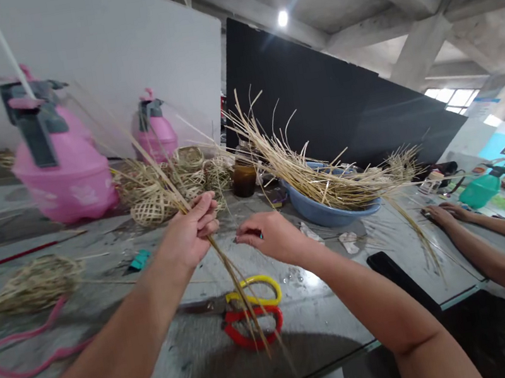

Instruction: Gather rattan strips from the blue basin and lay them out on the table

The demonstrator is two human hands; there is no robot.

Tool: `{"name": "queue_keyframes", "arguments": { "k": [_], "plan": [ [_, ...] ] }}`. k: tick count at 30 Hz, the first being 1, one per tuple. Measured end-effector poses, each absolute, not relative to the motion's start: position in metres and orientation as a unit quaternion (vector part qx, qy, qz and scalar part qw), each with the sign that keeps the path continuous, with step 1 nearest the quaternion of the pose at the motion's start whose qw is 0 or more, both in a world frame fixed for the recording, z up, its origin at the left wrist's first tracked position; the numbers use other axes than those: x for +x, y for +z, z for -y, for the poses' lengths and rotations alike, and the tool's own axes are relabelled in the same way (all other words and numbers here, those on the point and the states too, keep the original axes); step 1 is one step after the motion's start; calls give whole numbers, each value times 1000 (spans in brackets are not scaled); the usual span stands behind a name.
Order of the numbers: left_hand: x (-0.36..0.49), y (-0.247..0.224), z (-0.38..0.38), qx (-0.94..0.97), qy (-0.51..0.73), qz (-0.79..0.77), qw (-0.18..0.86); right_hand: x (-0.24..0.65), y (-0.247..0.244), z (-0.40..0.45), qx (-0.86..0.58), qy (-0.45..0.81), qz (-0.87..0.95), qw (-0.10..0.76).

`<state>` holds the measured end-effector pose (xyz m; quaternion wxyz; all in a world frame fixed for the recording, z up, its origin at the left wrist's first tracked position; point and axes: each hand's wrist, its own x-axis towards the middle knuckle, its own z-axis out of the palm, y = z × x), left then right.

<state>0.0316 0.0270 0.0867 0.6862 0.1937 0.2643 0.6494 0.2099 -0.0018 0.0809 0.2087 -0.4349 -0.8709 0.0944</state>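
Observation:
My left hand [194, 227] is closed round a thin bundle of straw strips [228, 263], whose upper ends rise to the upper left and whose lower ends hang over the scissors. Just to its right, my right hand [264, 235] has its thumb and fingers pinched together; what they hold, if anything, is too small to name. Scissors with one yellow and one red handle [278, 322] lie on the grey table [166, 369] below the hands. Behind my right hand, a blue basin [328, 212] holds a large heap of long straw strips [313, 179].
Pink spray bottles [66, 180] [157, 134] stand at the back left, near woven straw pieces [154, 207]. A brown jar [244, 174] is behind the hands. A black phone-like object [401, 280] lies near the front edge. At the right are another person's hands [441, 216] and a green sprayer [480, 188].

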Motion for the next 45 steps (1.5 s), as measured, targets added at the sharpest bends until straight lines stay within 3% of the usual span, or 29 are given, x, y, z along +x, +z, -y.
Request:
{"name": "queue_keyframes", "arguments": {
  "k": [9, 15, 19, 23, 30, 37, 42, 45],
  "plan": [
    [29, 80, -30, 240, 631, -274, 685, 208, 67, 0, -425, 168, 871, 181],
    [35, 76, -29, 256, 609, -280, 696, 213, 94, -30, -484, 177, 756, 404],
    [39, 75, -25, 274, 598, -281, 699, 195, 108, -57, -471, 197, 732, 450],
    [39, 74, -22, 279, 593, -284, 700, 178, 115, -67, -471, 169, 750, 432],
    [38, 78, -21, 271, 587, -271, 713, 193, 135, -66, -518, -53, 774, 361],
    [37, 83, -19, 265, 580, -273, 721, 216, 152, -73, -569, -154, 759, 275],
    [35, 85, -18, 257, 576, -275, 725, 236, 162, -83, -608, -152, 716, 308],
    [35, 83, -18, 257, 583, -268, 723, 244, 153, -84, -607, -71, 731, 303]
  ]
}}
